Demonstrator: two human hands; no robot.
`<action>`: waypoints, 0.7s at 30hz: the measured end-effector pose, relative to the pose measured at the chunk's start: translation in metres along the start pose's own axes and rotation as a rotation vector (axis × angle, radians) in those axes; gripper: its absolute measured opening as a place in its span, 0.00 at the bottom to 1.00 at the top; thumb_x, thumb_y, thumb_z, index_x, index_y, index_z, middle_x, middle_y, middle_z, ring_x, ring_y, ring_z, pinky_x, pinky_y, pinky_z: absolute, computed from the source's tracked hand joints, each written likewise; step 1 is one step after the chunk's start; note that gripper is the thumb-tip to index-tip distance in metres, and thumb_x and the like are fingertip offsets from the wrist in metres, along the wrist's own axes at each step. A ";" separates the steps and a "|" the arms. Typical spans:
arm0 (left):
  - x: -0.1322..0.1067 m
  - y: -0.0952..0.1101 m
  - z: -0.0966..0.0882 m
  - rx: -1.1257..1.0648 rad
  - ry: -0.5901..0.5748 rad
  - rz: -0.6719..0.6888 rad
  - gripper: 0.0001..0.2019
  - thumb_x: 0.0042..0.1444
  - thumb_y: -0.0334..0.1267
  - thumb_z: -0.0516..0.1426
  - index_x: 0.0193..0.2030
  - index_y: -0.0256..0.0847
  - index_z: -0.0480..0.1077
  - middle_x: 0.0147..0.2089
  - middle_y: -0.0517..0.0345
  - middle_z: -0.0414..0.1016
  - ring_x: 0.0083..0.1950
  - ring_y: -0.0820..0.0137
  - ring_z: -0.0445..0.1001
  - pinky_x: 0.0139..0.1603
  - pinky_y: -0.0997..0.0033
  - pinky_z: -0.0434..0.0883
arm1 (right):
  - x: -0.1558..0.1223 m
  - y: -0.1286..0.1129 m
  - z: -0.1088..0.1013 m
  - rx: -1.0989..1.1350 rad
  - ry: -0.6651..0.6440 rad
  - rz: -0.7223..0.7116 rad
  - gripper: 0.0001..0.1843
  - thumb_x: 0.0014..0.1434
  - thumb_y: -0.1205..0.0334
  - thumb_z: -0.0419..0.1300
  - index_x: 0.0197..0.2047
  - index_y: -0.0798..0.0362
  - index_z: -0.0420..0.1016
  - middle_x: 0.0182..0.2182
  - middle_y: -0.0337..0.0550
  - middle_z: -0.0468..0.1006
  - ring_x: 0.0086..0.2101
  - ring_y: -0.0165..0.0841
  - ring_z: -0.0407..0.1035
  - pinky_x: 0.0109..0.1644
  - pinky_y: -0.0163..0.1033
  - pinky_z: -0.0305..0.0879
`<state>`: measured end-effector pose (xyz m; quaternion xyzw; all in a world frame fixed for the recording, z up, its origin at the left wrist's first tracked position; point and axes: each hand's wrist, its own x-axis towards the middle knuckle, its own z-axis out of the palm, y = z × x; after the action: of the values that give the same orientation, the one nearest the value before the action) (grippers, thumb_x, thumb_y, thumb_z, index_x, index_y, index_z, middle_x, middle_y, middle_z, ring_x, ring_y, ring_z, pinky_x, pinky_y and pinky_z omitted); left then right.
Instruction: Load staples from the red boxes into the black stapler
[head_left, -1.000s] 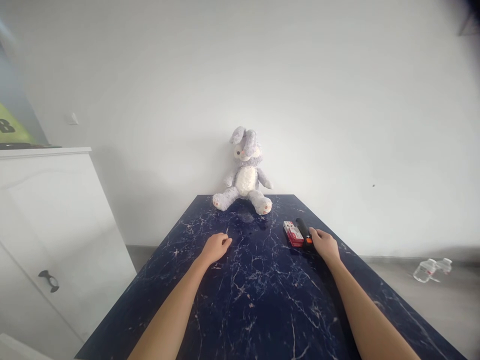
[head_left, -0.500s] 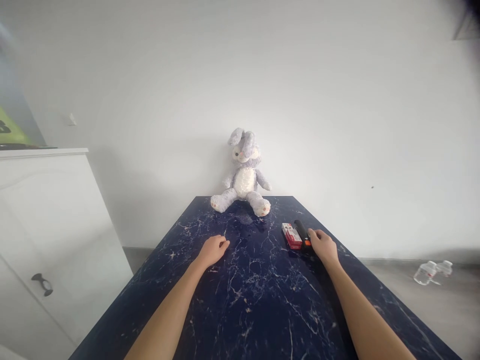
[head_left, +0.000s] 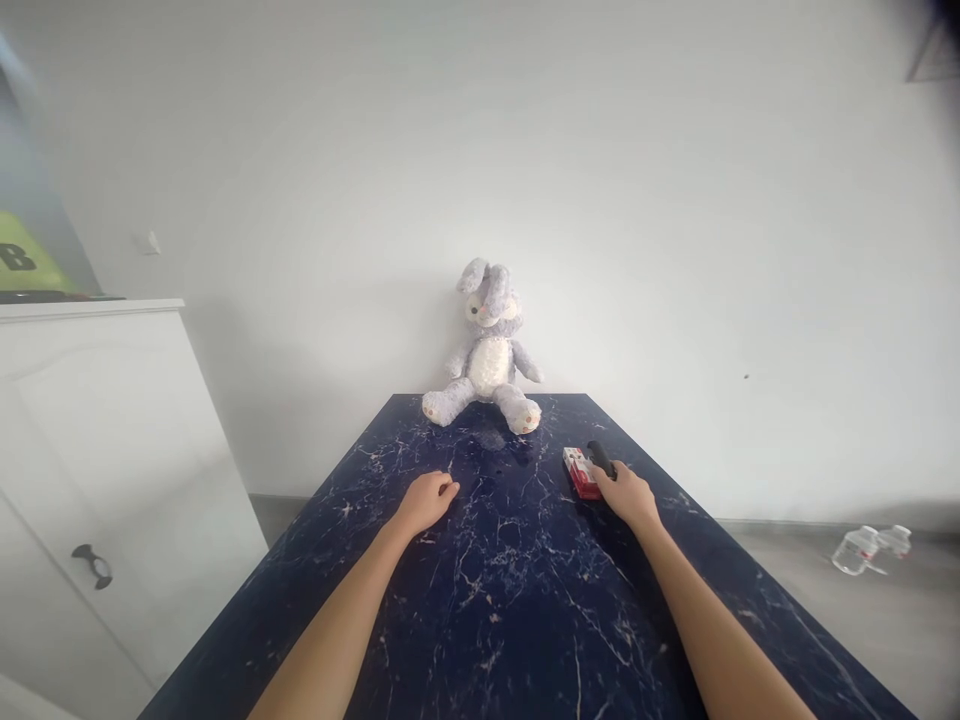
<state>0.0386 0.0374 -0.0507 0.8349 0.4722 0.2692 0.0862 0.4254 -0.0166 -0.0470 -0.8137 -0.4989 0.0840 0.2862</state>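
My left hand (head_left: 429,502) rests on the dark blue marbled tabletop (head_left: 480,600), fingers curled in and nothing seen in them. Over on the right, my right hand (head_left: 628,496) is closed around the near part of a slim black tool (head_left: 601,458). Its curved far end sticks out past my fingers, and my hand covers the rest, so its exact kind cannot be made out. Directly left of it lies a small red and white box (head_left: 580,474), close to my thumb.
A grey-purple plush rabbit (head_left: 491,365) sits at the table's far edge against the wall. To the left stands a white cabinet (head_left: 112,420) with a dark handle. Clear plastic bottles (head_left: 856,550) are on the floor at the right.
My right hand has moved left from beside the black tool onto it and closed around it, hiding its orange part. The left hand stays where it was.
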 end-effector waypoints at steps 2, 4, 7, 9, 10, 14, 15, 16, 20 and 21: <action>0.000 0.000 0.000 -0.006 0.003 0.000 0.18 0.63 0.44 0.51 0.23 0.41 0.66 0.29 0.57 0.70 0.31 0.67 0.69 0.35 0.70 0.59 | -0.001 -0.002 -0.001 -0.012 -0.012 -0.004 0.30 0.61 0.43 0.47 0.55 0.55 0.72 0.43 0.57 0.80 0.44 0.51 0.74 0.43 0.45 0.65; 0.000 0.000 0.000 -0.017 0.004 0.001 0.18 0.63 0.44 0.51 0.23 0.41 0.66 0.29 0.57 0.70 0.31 0.67 0.69 0.35 0.70 0.59 | -0.003 -0.005 -0.002 -0.020 -0.027 -0.012 0.28 0.62 0.45 0.47 0.55 0.55 0.71 0.44 0.57 0.80 0.44 0.50 0.74 0.43 0.44 0.65; -0.002 0.003 -0.003 -0.041 0.005 0.003 0.17 0.63 0.44 0.52 0.24 0.41 0.68 0.30 0.56 0.71 0.32 0.67 0.70 0.35 0.70 0.60 | -0.007 -0.013 -0.005 -0.023 -0.054 -0.036 0.26 0.62 0.47 0.48 0.54 0.55 0.72 0.43 0.56 0.80 0.44 0.49 0.74 0.41 0.43 0.65; -0.004 0.006 -0.005 -0.063 0.009 0.003 0.16 0.63 0.44 0.52 0.26 0.41 0.70 0.31 0.55 0.73 0.33 0.66 0.71 0.36 0.70 0.61 | -0.012 -0.021 -0.006 -0.022 -0.072 -0.060 0.25 0.62 0.48 0.48 0.52 0.54 0.73 0.42 0.55 0.80 0.43 0.48 0.75 0.41 0.42 0.64; -0.004 0.008 -0.005 -0.077 0.012 0.003 0.15 0.63 0.44 0.52 0.27 0.41 0.71 0.32 0.55 0.74 0.33 0.66 0.72 0.36 0.69 0.62 | -0.015 -0.025 -0.006 -0.020 -0.079 -0.074 0.24 0.62 0.48 0.48 0.51 0.54 0.73 0.41 0.54 0.80 0.42 0.47 0.75 0.41 0.41 0.64; -0.006 0.021 0.000 -0.144 0.014 -0.003 0.12 0.63 0.42 0.52 0.38 0.44 0.75 0.38 0.55 0.79 0.39 0.64 0.75 0.43 0.68 0.66 | -0.028 -0.047 0.000 -0.009 -0.104 -0.131 0.22 0.62 0.48 0.50 0.49 0.53 0.75 0.40 0.52 0.81 0.41 0.46 0.75 0.41 0.41 0.64; -0.007 0.025 0.002 -0.160 0.017 -0.010 0.12 0.63 0.43 0.52 0.43 0.45 0.75 0.40 0.55 0.79 0.42 0.63 0.76 0.46 0.67 0.67 | -0.033 -0.053 0.004 -0.004 -0.111 -0.145 0.22 0.62 0.48 0.51 0.49 0.53 0.75 0.40 0.52 0.81 0.41 0.46 0.75 0.41 0.41 0.63; -0.008 0.029 0.005 -0.174 0.022 -0.020 0.13 0.63 0.43 0.52 0.48 0.46 0.74 0.43 0.55 0.80 0.45 0.62 0.76 0.50 0.65 0.67 | -0.039 -0.061 0.008 0.003 -0.118 -0.160 0.21 0.62 0.48 0.51 0.48 0.52 0.75 0.40 0.52 0.81 0.42 0.46 0.75 0.41 0.41 0.63; -0.017 0.043 0.013 -0.220 0.018 -0.060 0.26 0.64 0.50 0.51 0.67 0.46 0.61 0.54 0.51 0.77 0.58 0.58 0.72 0.59 0.59 0.64 | -0.070 -0.094 0.028 0.058 -0.141 -0.224 0.21 0.60 0.46 0.53 0.48 0.50 0.76 0.41 0.49 0.82 0.42 0.45 0.75 0.41 0.39 0.63; -0.020 0.044 0.014 -0.240 -0.003 -0.061 0.28 0.64 0.52 0.51 0.69 0.46 0.58 0.57 0.50 0.76 0.60 0.57 0.70 0.60 0.58 0.64 | -0.078 -0.103 0.033 0.074 -0.141 -0.235 0.21 0.60 0.45 0.53 0.48 0.49 0.75 0.42 0.48 0.82 0.42 0.44 0.75 0.41 0.39 0.63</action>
<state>0.0707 -0.0019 -0.0520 0.8041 0.4618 0.3199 0.1944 0.2944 -0.0365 -0.0293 -0.7306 -0.6063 0.1249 0.2882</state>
